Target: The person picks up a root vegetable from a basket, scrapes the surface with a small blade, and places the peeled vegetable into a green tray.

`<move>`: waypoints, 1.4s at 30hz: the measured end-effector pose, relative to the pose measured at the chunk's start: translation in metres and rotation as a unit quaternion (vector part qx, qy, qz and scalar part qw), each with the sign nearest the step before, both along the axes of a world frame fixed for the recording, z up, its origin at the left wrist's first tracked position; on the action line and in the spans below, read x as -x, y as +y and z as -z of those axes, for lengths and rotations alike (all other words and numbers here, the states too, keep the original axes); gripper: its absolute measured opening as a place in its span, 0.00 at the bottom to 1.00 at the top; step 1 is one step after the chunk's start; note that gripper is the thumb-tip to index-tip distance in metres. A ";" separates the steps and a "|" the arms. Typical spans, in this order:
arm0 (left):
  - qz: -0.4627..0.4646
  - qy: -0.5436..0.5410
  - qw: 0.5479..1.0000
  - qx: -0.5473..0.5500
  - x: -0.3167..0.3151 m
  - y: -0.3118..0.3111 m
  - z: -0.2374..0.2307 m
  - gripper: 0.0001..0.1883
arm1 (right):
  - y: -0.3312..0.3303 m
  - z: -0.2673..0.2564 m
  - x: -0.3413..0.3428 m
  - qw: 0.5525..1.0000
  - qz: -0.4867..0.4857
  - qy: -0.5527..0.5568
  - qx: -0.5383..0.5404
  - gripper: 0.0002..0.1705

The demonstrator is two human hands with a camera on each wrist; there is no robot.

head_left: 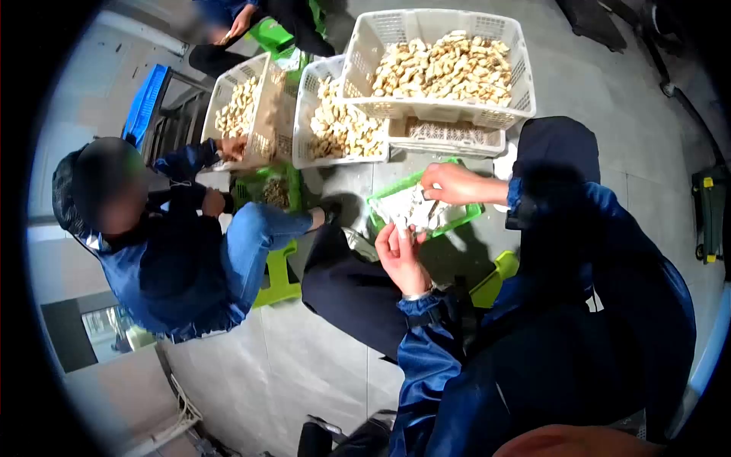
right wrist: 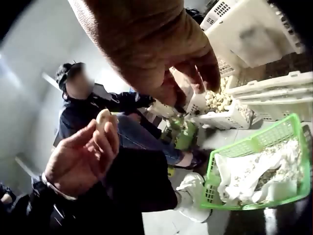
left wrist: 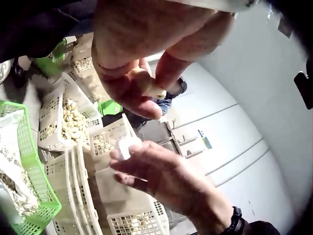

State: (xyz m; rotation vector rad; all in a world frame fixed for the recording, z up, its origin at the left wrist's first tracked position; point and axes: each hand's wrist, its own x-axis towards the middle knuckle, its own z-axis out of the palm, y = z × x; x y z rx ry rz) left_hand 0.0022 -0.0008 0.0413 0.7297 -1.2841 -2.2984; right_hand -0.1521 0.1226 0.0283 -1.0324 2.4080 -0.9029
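Note:
My left hand [head_left: 402, 260] is over the near side of a small green basket [head_left: 474, 213]. Its thumb and fingers pinch a pale, mushroom-like piece [right wrist: 103, 117], which also shows between the fingertips in the left wrist view. Just beyond it, my right hand [head_left: 461, 185] is over the basket with its fingers bent. At its fingertips is a small white thing [left wrist: 128, 148]; I cannot tell what it is. The two hands are close but apart. White sheeting [right wrist: 244, 176] lines the basket, with small crumbly scraps on it.
A large white crate [head_left: 438, 109] heaped with pale pieces stands ahead on stacked crates. Beside it are another filled crate [head_left: 303, 114] and a third [head_left: 263, 114]. A person in jeans [head_left: 175, 251] sits at left, reaching to a crate. Another sits farther back.

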 end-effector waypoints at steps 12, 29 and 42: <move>0.026 -0.003 0.998 -0.065 0.005 -0.005 -0.004 0.23 | -0.041 -0.036 -0.008 0.801 -0.076 -0.553 0.215 0.12; 0.081 -0.103 0.990 -0.044 0.020 -0.011 0.004 0.11 | -0.017 0.011 0.280 0.952 0.235 0.038 -0.191 0.15; 0.160 -0.106 0.981 -0.022 0.023 -0.010 0.009 0.13 | -0.021 -0.015 0.237 0.839 0.248 -0.423 0.236 0.10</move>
